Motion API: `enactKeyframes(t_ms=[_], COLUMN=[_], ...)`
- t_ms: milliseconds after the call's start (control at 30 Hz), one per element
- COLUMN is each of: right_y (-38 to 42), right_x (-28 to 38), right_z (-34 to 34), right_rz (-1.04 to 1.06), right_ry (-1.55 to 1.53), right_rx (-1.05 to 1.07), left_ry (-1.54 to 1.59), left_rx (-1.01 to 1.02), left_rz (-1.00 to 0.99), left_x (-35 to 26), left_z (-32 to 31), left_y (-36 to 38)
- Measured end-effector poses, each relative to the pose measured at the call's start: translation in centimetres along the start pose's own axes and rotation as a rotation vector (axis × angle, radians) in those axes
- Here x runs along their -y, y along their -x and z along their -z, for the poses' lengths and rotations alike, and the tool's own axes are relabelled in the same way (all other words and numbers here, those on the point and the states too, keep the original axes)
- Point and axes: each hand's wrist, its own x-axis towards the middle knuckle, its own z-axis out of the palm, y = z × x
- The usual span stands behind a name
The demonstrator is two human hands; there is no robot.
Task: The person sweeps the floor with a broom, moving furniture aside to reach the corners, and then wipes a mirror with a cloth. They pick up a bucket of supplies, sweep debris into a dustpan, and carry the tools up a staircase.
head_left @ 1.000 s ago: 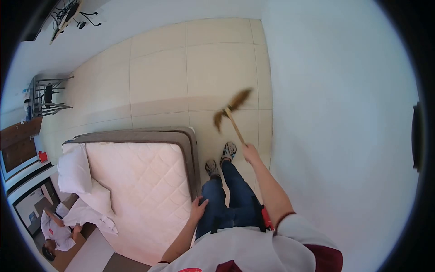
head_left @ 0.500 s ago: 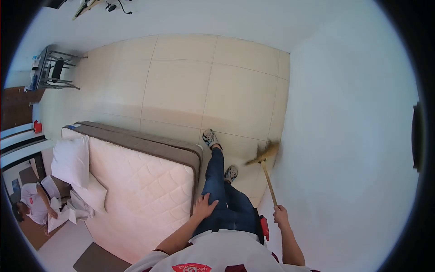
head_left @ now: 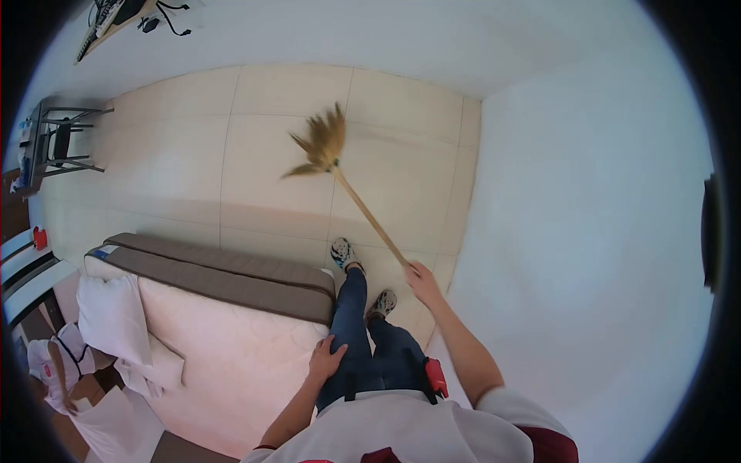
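Note:
A broom [head_left: 369, 214] with a long pale handle and a fan of brown bristles stretches forward over the tiled floor. My right hand [head_left: 421, 279] is wrapped round the end of its handle. The bristle head spreads out ahead of my feet, toward the far wall. Resting on my thigh, beside the mattress edge, my left hand [head_left: 327, 358] lies with its fingers apart and holds nothing.
To my left is a bed with a bare mattress [head_left: 224, 339] and pillows [head_left: 114, 318]. A co-worker [head_left: 68, 363] handles white linen behind it. A table [head_left: 35, 147] stands far left; a white wall [head_left: 587, 231] rises at right.
The broom has swung from near the right wall forward and left across the floor. My right hand moved up and left with it; my left hand stays on my thigh.

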Motion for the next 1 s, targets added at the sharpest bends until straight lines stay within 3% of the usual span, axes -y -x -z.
enactKeyframes(t_ms=[33,67,133,200,267,333,367,467,500,567,600,700,800,833,900,933,1000], right_y=[3.6,5.9,10.5,10.3,5.1,-2.6,-7.2,-16.9,-20.3,-24.9,-23.2,-21.1,-14.9,-12.7,-9.2,-8.8,-11.7], right_x=[0.4,-4.1,-3.4,-0.1,-1.9,-2.6,-2.9,6.1,6.9,9.8,16.2,18.8,14.6,13.3,13.6,15.2,14.4], right_z=[4.3,8.4,16.7,21.3,23.3,21.9,19.9,9.6,6.4,2.1,2.6,10.0,25.6,31.0,39.5,41.9,44.1], right_rz=[-0.084,0.002,-0.099,-0.334,-0.243,-0.356,-0.280,-0.165,0.098,0.057,-0.011,0.142,0.133,0.180,0.040,-0.096,-0.088], right_ry=[0.005,0.080,0.335,0.634,0.809,0.735,0.680,0.704,0.884,0.816,0.725,0.662,0.462,0.509,0.618,0.735,0.908], right_rx=[-0.005,-0.104,-0.183,-0.234,-0.284,-0.297,-0.276,-0.042,0.147,0.238,0.142,0.153,0.123,0.066,-0.042,-0.084,-0.160], left_ry=[-0.006,-0.007,0.020,0.057,0.071,0.091,0.105,0.155,0.178,0.293,0.348,0.527,0.653,0.693,0.764,0.752,0.718], left_rx=[-0.009,-0.017,-0.039,-0.056,-0.045,-0.062,-0.074,-0.103,-0.124,-0.157,-0.164,-0.191,-0.166,-0.178,-0.179,-0.202,-0.254], left_rz=[-0.003,-0.001,0.005,-0.003,0.019,0.031,0.040,0.086,0.096,0.148,0.168,0.309,0.372,0.411,0.500,0.471,0.404], left_x=[-0.4,-0.7,-1.1,-1.4,-2.1,-2.9,-3.7,-5.4,-6.4,-8.4,-9.5,-13.4,-10.2,-11.7,-15.4,-15.8,-15.2], left_z=[0.2,0.1,-0.3,-0.3,-0.4,-0.4,-0.4,-1.3,-1.4,-2.1,-2.4,-2.5,-6.7,-6.8,-6.8,-7.6,-8.6], left_y=[-0.6,-0.9,-1.5,-1.9,-1.7,-1.5,-1.7,-1.1,-1.5,-1.9,-1.9,-2.1,-3.7,-4.0,-3.0,-3.2,-3.6])
